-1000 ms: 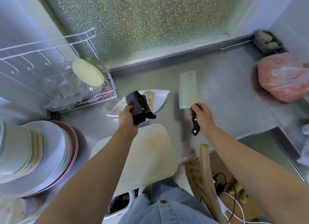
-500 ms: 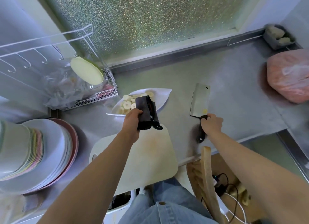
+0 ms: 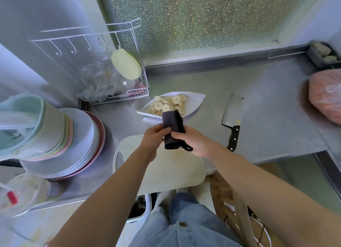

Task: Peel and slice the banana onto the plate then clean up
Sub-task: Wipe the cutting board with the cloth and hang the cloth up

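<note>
The left hand [image 3: 155,136] and right hand [image 3: 191,141] pinch what looks like a dark folded cloth [image 3: 172,128] above the pale cutting board [image 3: 166,169], likely to wipe it, with the pale banana slices [image 3: 166,103] on the white pointed plate [image 3: 195,101] and the black-handled cleaver [image 3: 233,111] lying clear on the grey tabletop [image 3: 276,117].

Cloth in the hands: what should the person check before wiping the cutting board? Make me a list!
1. Grip on the dark cloth by left hand and right hand: ok.
2. The cleaver in no hand, flat on the counter: ok.
3. The banana slices on the plate: ok.
4. The cutting board clean: not ok, faint yellowish marks.
5. Cleaver blade clean: not ok, yellow bit near the handle.
6. Cloth damp: cannot tell.
</note>
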Tool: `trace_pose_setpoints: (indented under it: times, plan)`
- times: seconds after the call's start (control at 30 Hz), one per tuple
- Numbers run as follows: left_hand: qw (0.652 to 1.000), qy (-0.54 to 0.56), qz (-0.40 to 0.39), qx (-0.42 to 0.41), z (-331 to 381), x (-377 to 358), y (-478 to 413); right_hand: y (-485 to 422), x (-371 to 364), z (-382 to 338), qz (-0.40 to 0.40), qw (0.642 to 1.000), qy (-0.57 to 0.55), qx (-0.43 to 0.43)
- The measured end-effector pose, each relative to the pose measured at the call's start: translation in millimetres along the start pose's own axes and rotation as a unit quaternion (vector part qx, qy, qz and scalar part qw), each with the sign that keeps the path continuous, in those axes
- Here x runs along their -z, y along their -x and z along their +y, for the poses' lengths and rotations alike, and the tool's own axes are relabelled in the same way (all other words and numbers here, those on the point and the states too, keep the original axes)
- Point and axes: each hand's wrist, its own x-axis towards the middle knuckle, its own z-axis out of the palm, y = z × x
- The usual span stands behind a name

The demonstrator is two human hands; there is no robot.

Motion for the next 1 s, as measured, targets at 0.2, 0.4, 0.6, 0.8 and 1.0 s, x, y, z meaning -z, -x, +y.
trace_pose_setpoints:
  times: [0.2,0.4,0.6,0.8,1.0]
  plan:
    - [0.987,-0.03,0.13,0.094,-13,18,-9,-7,31,13,0.183,0.976,0.095,-0.069]
    - [0.869,-0.396,0.282,0.09,-26,45,-29,-14,64,18,0.289,0.945,0.148,-0.048]
    - [0.784,-0.427,0.375,0.252,-35,60,-16,-24,60,32,0.304,0.923,0.23,-0.055]
    - [0.788,-0.453,0.334,0.249,-43,65,-11,-30,56,26,0.319,0.927,0.193,-0.049]
    - [0.818,-0.469,0.298,0.152,-50,53,-20,-26,75,19,0.342,0.913,0.22,-0.038]
